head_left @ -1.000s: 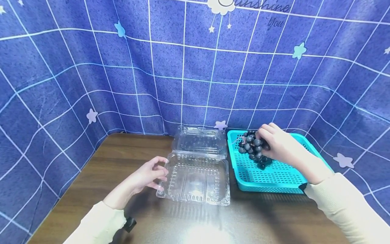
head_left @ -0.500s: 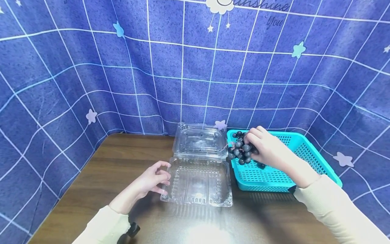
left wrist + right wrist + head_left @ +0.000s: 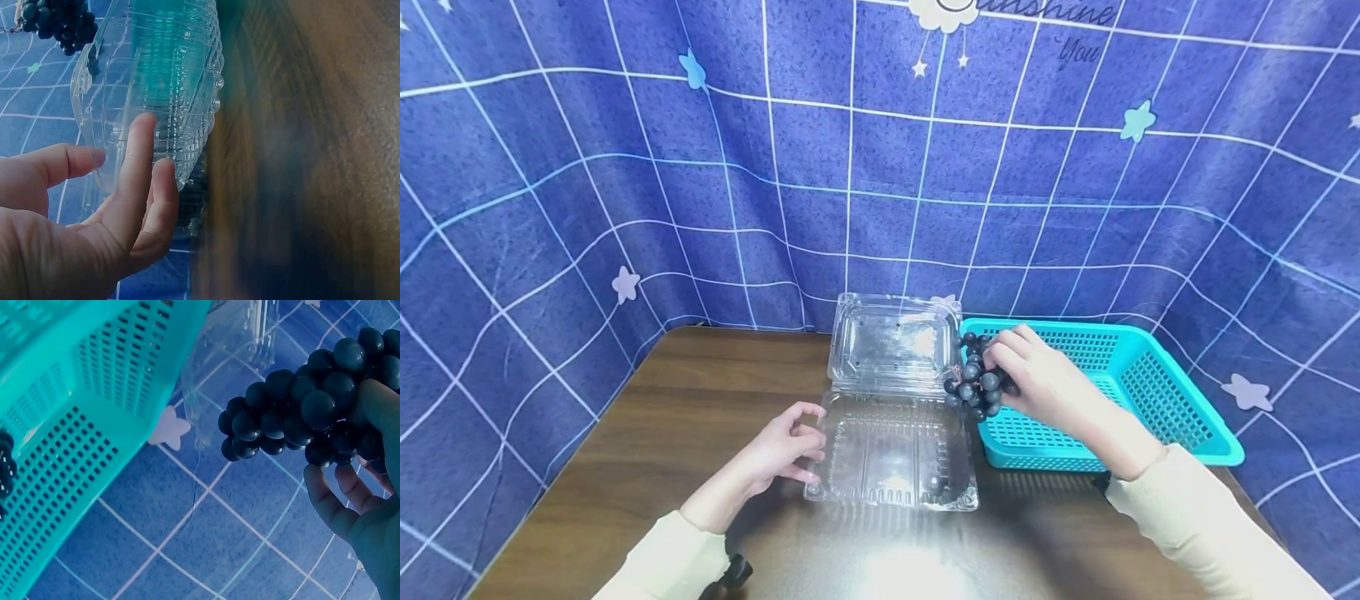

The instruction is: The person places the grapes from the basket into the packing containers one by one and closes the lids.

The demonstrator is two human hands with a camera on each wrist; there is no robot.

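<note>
My right hand (image 3: 1048, 387) holds a bunch of dark grapes (image 3: 973, 387) by its upper side, thumb and fingers around the berries. The bunch overlaps the left rim of the turquoise basket (image 3: 1097, 461) and the hinge side of a clear plastic clamshell container (image 3: 887, 450). In the right wrist view the grapes (image 3: 319, 409) hang beside the basket wall. My left hand (image 3: 778, 450) is at the container's left edge. In the left wrist view, its slightly bent, spread fingers (image 3: 137, 150) lie against the clear side wall. The container's lid (image 3: 891, 342) stands folded back.
More dark grapes (image 3: 6, 472) lie in the basket at the right wrist view's left edge; my right arm hides them in the head view. A brown wooden table (image 3: 662, 400) carries everything. Behind it hangs a blue grid-patterned curtain (image 3: 880, 217).
My right hand has carried the grapes from inside the basket leftward to its rim. The container has slid slightly right with my left hand beside it, and its lid has tilted up somewhat.
</note>
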